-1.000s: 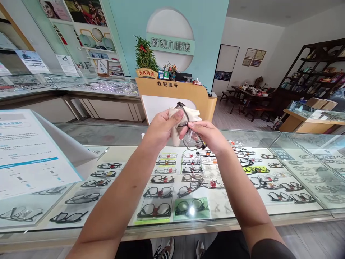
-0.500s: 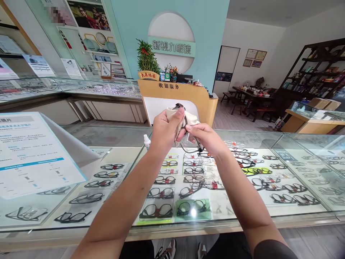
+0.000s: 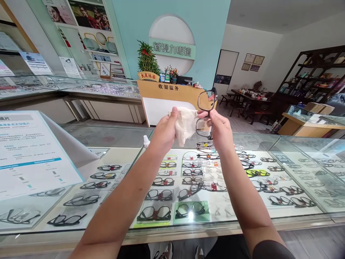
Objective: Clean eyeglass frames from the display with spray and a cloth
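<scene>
My left hand (image 3: 165, 131) pinches a cream cleaning cloth (image 3: 185, 124), which hangs loosely from the fingers above the glass counter. Just to its right, my right hand (image 3: 221, 129) grips a pair of dark-framed eyeglasses (image 3: 205, 100) around the middle of the frame. The glasses are turned on end, one lens above the fingers and one below. The cloth's right edge reaches close to the lower lens; whether they touch, I cannot tell. A small white bottle (image 3: 146, 141) stands on the counter behind my left forearm.
Below my arms is a glass display case (image 3: 194, 225) holding rows of eyeglasses. A large printed sign (image 3: 35, 154) stands at its left. Across the aisle are a wooden cashier desk (image 3: 175, 91) with a plant (image 3: 147, 59) and, to the right, another display counter (image 3: 312, 122).
The glasses, earlier partly wrapped in the cloth between both hands, are now out of it and raised upright in my right hand. My hands have moved apart; the cloth stays with the left.
</scene>
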